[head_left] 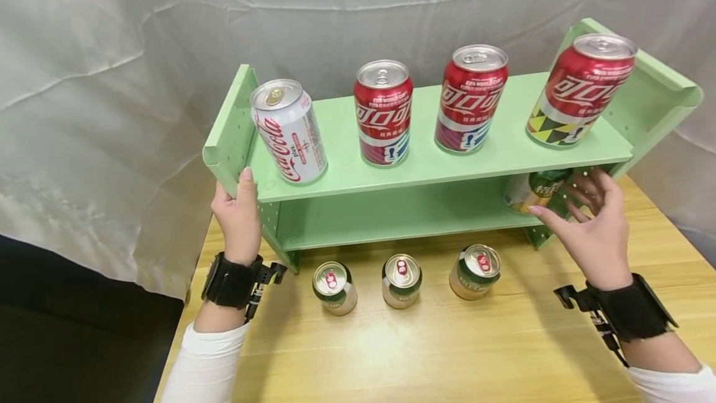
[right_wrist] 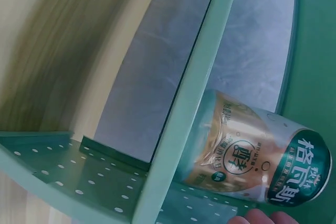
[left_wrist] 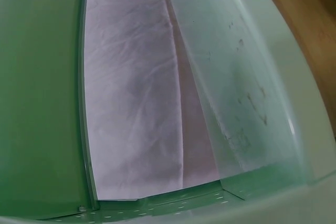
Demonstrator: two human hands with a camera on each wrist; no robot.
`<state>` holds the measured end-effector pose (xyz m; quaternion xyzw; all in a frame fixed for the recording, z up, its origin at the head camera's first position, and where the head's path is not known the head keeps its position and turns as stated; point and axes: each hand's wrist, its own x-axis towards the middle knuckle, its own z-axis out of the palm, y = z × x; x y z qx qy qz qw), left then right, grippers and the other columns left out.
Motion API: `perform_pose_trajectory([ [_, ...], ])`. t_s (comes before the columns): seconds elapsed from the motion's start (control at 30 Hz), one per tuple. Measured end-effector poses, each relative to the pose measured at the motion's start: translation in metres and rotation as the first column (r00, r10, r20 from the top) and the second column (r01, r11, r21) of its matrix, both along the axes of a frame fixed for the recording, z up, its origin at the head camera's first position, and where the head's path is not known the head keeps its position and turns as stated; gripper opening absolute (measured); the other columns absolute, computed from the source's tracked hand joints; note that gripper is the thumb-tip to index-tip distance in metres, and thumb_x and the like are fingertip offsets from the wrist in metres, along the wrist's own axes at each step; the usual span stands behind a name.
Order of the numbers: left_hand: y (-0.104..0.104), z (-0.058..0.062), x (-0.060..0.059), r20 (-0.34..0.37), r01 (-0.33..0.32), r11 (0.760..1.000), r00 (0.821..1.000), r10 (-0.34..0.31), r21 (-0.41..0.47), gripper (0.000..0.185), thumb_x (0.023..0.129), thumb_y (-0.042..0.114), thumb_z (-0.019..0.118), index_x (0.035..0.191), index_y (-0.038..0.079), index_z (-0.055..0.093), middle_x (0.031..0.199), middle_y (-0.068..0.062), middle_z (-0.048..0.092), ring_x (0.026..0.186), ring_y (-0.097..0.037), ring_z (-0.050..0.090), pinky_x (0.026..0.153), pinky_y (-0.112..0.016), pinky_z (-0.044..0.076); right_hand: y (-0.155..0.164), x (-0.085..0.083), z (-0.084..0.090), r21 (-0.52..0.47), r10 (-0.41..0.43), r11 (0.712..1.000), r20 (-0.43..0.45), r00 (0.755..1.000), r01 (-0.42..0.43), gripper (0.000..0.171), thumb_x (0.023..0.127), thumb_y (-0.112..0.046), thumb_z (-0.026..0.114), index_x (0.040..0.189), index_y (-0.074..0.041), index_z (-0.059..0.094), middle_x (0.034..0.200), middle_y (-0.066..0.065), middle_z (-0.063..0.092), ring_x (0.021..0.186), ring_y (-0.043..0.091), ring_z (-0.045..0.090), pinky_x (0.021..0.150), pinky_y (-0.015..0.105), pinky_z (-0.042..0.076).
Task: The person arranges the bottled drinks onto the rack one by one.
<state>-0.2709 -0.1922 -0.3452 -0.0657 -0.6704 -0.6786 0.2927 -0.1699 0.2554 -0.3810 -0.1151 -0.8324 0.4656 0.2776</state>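
A green two-tier shelf stands on the table. My left hand grips its left side panel at the front edge, thumb on the inner side. On the lower tier, at the right end, stands a green, white and gold drink can, partly hidden by the upper tier in the head view. My right hand is beside this can with fingers spread and thumb extended. In the right wrist view, its fingertips show below the can, apart from it. The left wrist view shows the shelf's green panels without the hand.
On the upper tier stand a white Coca-Cola can and three red cans, being the leftmost. Three gold-and-green cans stand on the wooden table before the shelf, one near the middle. A grey cloth hangs behind.
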Motion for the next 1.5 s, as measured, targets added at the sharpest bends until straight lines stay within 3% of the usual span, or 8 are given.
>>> perform_pose_trajectory([
  [0.43,0.001,0.000,-0.002,-0.021,0.010,1.000,1.000,-0.009,0.014,0.038,0.096,0.013,0.052,0.133,0.004,0.052,0.133,-0.011,0.056,0.124,-0.019,0.049,0.107,-0.031,0.039,-0.005,0.024,-0.012,-0.074,-0.039,0.996,-0.008,0.999,0.039,0.094,0.075,0.006,0.074,0.148,-0.020,0.020,0.137,0.006,0.046,0.117,0.007,0.051,0.089,0.010,0.046],
  [0.93,0.001,0.001,-0.002,-0.008,0.010,1.000,1.000,-0.010,0.016,0.038,0.097,0.013,0.052,0.133,0.005,0.051,0.133,-0.011,0.056,0.123,-0.019,0.051,0.105,-0.030,0.041,-0.027,0.031,-0.026,-0.036,0.055,0.998,-0.120,0.991,-0.060,0.094,0.067,0.015,0.076,0.145,-0.008,0.029,0.135,0.012,0.050,0.114,0.003,0.052,0.089,0.008,0.045],
  [1.0,0.001,0.000,-0.002,-0.011,0.016,1.000,1.000,-0.016,0.018,0.038,0.097,0.013,0.052,0.133,0.005,0.051,0.133,-0.011,0.056,0.123,-0.019,0.051,0.105,-0.031,0.041,-0.025,0.029,-0.033,-0.022,0.097,0.995,-0.144,0.985,-0.101,0.096,0.066,0.014,0.077,0.146,-0.010,0.028,0.136,0.014,0.049,0.117,0.007,0.052,0.091,0.011,0.045],
  [1.13,0.000,0.001,-0.001,-0.011,0.019,1.000,1.000,-0.019,0.025,0.038,0.097,0.013,0.052,0.133,0.005,0.052,0.133,-0.011,0.056,0.123,-0.019,0.051,0.105,-0.030,0.041,-0.004,0.014,-0.073,-0.012,0.200,0.978,-0.220,0.955,-0.208,0.100,0.065,0.011,0.080,0.147,-0.009,0.027,0.141,0.014,0.045,0.124,0.016,0.049,0.097,0.017,0.044],
  [1.2,0.000,0.001,-0.002,-0.006,0.023,0.999,1.000,-0.022,0.025,0.038,0.097,0.013,0.052,0.133,0.005,0.051,0.133,-0.011,0.056,0.123,-0.019,0.051,0.105,-0.030,0.041,-0.002,0.011,-0.081,-0.007,0.226,0.972,-0.231,0.946,-0.234,0.100,0.065,0.010,0.080,0.147,-0.010,0.026,0.142,0.014,0.044,0.126,0.019,0.048,0.098,0.019,0.044],
  [1.27,0.000,0.001,-0.002,-0.004,0.026,0.999,1.000,-0.026,0.025,0.038,0.097,0.014,0.052,0.133,0.005,0.051,0.133,-0.011,0.056,0.123,-0.019,0.051,0.105,-0.030,0.041,-0.012,0.012,-0.074,-0.007,0.237,0.969,-0.227,0.945,-0.245,0.099,0.067,0.011,0.079,0.148,-0.011,0.026,0.142,0.015,0.044,0.125,0.018,0.048,0.097,0.019,0.044],
  [1.4,0.000,0.001,-0.002,-0.003,0.023,0.999,1.000,-0.023,0.022,0.038,0.097,0.015,0.053,0.134,0.004,0.051,0.133,-0.012,0.055,0.123,-0.019,0.051,0.105,-0.031,0.041,-0.045,0.020,-0.042,-0.027,0.239,0.968,-0.217,0.946,-0.251,0.097,0.066,0.013,0.078,0.147,-0.008,0.028,0.139,0.018,0.046,0.122,0.011,0.050,0.095,0.016,0.044],
  [1.5,0.000,0.000,-0.002,0.010,0.015,1.000,1.000,-0.015,0.021,0.039,0.096,0.014,0.053,0.134,0.005,0.051,0.133,-0.011,0.055,0.123,-0.019,0.050,0.105,-0.031,0.040,-0.058,0.020,-0.033,-0.016,0.243,0.968,-0.209,0.947,-0.252,0.099,0.061,0.018,0.078,0.145,-0.003,0.029,0.137,0.020,0.047,0.117,0.004,0.051,0.093,0.012,0.044],
])
